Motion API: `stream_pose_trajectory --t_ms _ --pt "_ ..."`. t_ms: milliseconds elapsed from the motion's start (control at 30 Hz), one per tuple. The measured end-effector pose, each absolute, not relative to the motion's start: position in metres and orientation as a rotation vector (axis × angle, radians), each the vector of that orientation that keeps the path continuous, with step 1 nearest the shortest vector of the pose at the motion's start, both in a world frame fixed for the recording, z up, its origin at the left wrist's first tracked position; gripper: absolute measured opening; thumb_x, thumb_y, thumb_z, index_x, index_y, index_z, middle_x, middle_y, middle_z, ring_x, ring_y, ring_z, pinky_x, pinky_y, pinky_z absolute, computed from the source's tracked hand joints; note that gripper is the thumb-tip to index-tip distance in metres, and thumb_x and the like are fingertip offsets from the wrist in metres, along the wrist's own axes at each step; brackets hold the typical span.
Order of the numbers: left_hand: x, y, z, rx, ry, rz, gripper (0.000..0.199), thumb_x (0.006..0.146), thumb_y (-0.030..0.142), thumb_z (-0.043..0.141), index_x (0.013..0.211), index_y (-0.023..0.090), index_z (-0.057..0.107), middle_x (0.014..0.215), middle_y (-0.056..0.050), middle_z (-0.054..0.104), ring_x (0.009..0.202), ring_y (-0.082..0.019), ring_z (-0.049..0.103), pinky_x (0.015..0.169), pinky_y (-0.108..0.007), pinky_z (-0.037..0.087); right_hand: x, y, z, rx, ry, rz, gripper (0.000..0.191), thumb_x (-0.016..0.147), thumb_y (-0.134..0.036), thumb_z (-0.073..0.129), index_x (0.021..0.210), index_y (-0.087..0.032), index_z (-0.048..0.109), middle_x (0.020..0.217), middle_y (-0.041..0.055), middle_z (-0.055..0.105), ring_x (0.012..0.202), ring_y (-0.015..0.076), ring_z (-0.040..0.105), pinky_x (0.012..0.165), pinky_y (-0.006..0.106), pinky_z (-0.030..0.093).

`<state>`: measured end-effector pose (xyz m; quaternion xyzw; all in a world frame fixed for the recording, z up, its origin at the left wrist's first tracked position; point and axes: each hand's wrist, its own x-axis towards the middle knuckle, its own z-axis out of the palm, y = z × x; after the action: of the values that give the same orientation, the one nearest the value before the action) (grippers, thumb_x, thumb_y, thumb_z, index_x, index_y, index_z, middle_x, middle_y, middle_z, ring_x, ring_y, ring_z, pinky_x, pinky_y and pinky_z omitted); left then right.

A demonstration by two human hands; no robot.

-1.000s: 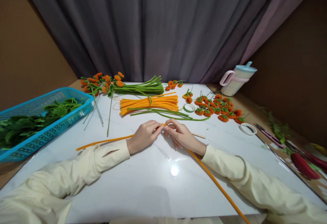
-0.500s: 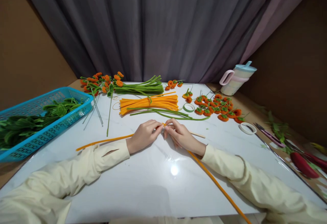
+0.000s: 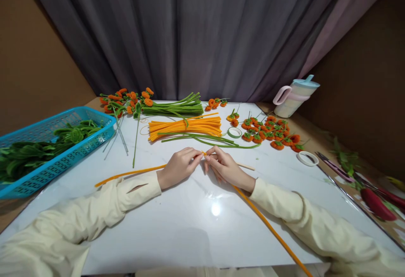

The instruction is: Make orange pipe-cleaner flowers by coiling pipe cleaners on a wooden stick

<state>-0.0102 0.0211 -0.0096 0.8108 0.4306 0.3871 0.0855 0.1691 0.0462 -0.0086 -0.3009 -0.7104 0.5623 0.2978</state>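
Observation:
My left hand (image 3: 179, 167) pinches an orange pipe cleaner (image 3: 129, 173) near the middle of the white table (image 3: 177, 235). Right beside it, my right hand (image 3: 227, 169) is closed on the orange too, the fingertips of both hands nearly meeting around a small orange bit. One orange length runs out to the left past my left hand; another (image 3: 272, 229) runs from under my right hand to the front edge. A thin pale stick (image 3: 246, 167) sticks out behind my right hand. Beyond the hands lie a bundle of orange pipe cleaners (image 3: 185, 128) and loose green ones (image 3: 218, 141).
At the left stands a blue basket (image 3: 79, 145) of green leaves. Green stems (image 3: 177, 107) and orange flowers (image 3: 126, 98) lie at the back. Rightward are orange flower heads (image 3: 268, 129), tape rolls (image 3: 307, 159), pliers (image 3: 335, 167), red-handled cutters (image 3: 378, 204) and a cup (image 3: 291, 99).
The view has shifted very slightly. Both hands stay together at the same spot, with only a tiny movement of the fingers.

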Motion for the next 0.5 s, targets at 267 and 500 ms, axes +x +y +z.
stream_pose_trajectory --t_ms 267,500 --pt "-0.0112 0.0224 -0.0121 2.439 1.286 1.163 0.016 0.089 0.019 0.048 0.085 0.014 0.063 0.078 -0.005 0.064 0.072 -0.014 0.059 0.068 -0.024 0.045 0.1681 0.0451 -0.0063 -0.807 -1.886 1.474 0.022 0.091 -0.04 0.045 0.086 -0.02 0.039 0.064 -0.006 0.058 0.029 0.0024 0.037 0.028 0.015 0.028" --pt "-0.0112 0.0226 -0.0135 2.444 1.316 1.13 0.016 0.09 0.019 0.048 0.086 0.014 0.063 0.077 -0.004 0.064 0.07 -0.013 0.059 0.066 -0.023 0.044 0.1665 0.0459 -0.0048 -0.788 -1.759 1.618 0.024 0.087 -0.042 0.05 0.084 -0.02 0.039 0.061 -0.007 0.058 0.026 0.0023 0.033 0.026 0.015 0.026"
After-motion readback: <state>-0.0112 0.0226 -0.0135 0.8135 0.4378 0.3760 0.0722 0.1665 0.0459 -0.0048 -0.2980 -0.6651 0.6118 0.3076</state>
